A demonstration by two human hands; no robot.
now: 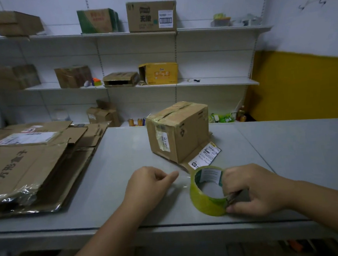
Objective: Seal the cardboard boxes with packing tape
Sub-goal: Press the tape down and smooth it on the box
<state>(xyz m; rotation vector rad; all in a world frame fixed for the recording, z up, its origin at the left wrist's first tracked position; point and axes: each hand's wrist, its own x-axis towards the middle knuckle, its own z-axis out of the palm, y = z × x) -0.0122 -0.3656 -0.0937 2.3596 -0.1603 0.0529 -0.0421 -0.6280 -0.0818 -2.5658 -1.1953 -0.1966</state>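
**Tape pulled between two hands, box beyond**

The clear strip [182, 180] between the hands is faint and hard to trace against the grey counter [115, 171]. The right hand [254, 189] grips the yellowish tape roll [207, 191], its fingers wrapped on the roll's right side and partly hiding it. The left hand [150, 184] pinches the strip's free end, fingers closed narrow. The cardboard box [177, 131] stands just beyond the hands, its top seam taped. Flattened cartons [32, 159] lie far left.
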